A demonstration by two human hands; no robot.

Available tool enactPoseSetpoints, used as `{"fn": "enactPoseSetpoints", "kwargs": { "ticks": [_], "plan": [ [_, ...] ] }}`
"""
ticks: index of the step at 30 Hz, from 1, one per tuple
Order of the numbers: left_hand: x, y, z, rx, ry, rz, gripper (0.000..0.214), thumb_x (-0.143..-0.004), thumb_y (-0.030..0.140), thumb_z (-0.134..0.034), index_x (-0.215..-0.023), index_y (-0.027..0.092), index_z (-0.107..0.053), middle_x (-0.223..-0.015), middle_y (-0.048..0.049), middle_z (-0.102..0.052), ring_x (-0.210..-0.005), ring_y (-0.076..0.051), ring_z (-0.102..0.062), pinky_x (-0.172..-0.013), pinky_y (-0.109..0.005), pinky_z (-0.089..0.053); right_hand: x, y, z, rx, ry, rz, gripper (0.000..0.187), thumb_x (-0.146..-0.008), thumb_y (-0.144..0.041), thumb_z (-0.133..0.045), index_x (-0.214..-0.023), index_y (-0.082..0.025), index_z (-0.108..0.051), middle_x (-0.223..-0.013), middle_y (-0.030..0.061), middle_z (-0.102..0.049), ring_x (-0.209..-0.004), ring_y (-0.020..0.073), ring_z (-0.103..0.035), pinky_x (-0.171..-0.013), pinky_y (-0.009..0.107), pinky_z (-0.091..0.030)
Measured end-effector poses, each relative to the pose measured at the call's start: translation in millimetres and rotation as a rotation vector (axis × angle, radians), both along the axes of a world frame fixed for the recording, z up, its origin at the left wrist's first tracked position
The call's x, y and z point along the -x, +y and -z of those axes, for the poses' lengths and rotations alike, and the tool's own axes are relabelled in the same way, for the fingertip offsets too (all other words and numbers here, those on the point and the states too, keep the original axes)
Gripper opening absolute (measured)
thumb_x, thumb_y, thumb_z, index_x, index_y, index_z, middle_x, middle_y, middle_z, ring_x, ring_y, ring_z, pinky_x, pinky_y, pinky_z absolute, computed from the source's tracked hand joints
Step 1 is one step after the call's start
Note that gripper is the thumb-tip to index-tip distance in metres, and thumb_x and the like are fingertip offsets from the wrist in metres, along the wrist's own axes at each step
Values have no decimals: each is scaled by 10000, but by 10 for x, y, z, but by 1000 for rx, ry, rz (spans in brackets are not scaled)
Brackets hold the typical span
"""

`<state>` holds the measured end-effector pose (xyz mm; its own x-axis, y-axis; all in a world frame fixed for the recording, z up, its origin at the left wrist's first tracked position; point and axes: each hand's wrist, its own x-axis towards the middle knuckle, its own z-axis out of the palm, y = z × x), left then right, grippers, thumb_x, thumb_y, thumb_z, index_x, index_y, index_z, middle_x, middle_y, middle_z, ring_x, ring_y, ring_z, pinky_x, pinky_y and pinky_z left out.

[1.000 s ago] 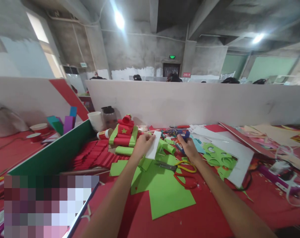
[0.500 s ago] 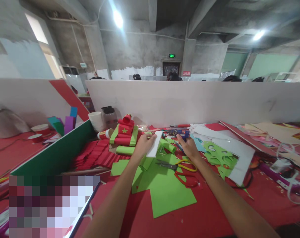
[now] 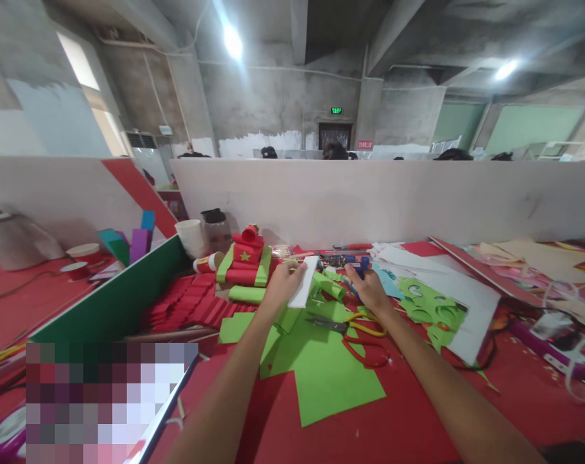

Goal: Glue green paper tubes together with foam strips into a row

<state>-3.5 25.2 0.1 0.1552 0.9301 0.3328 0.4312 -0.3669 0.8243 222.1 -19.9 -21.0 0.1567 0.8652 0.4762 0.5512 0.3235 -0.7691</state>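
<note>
In my left hand (image 3: 287,283) I hold a narrow white strip (image 3: 303,283), pinched along its left side and standing tilted over the green paper. My right hand (image 3: 367,287) is closed on a blue glue gun (image 3: 359,263), whose front end points left toward the strip; the hand hides part of its grip. Below both hands, yellow-and-red-handled scissors (image 3: 348,327) lie with blades apart on bright green sheets (image 3: 328,383). Rolled green pieces (image 3: 328,287) lie between the hands. Left of them stands a red and green paper model (image 3: 245,258) with a yellow star.
Pleated red paper (image 3: 186,303) lies at left, beside a green board (image 3: 118,293). White cups (image 3: 191,237) and a dark-lidded jar (image 3: 216,229) stand behind. Cut green scraps (image 3: 430,306) and white sheets (image 3: 476,322) lie right, near a purple power strip (image 3: 538,345). A white partition (image 3: 370,200) closes the back.
The view has shifted slightly, so everything sits a little further right and lower. Both hands keep their holds, and the strip and glue gun stay nearly in place.
</note>
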Motion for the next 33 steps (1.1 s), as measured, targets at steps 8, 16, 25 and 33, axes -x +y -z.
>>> {"fn": "enactPoseSetpoints", "kwargs": {
  "ticks": [8, 16, 25, 33],
  "plan": [
    [8, 2, -11, -16, -45, -1, 424, -771, 499, -538, -773, 105, -695, -632, -42, -648, -593, -165, -547, -527, -239, -376, 24, -35, -32, 36, 1, -65, 521, -855, -609, -444, -494, -234, -460, -434, 6, -480, -484, 192, -482, -518, 305, -339],
    [-9, -21, -22, 23, -26, 19, 441, -787, 503, -533, -813, 96, -701, -638, -56, -655, -570, -167, -546, -518, -251, -376, 1, -17, -28, 10, 27, -14, 524, -854, -615, -450, -498, -231, -426, -443, -3, -451, -465, 176, -442, -509, 305, -314],
    [20, 5, -1, -19, -133, 15, 371, -772, 470, -560, -716, 124, -679, -651, -74, -671, -680, -207, -607, -654, -288, -453, 25, -62, -31, 55, 22, -184, 496, -865, -585, -472, -542, -209, -460, -457, -32, -396, -461, 132, -377, -483, 271, -267],
    [3, 30, 27, -11, -137, 17, 385, -750, 490, -566, -719, 124, -682, -565, -29, -616, -575, -170, -547, -553, -255, -405, 31, -45, -13, 31, 97, -157, 476, -851, -579, -505, -561, -205, -451, -458, -42, -391, -448, 118, -358, -465, 265, -256]
  ]
}}
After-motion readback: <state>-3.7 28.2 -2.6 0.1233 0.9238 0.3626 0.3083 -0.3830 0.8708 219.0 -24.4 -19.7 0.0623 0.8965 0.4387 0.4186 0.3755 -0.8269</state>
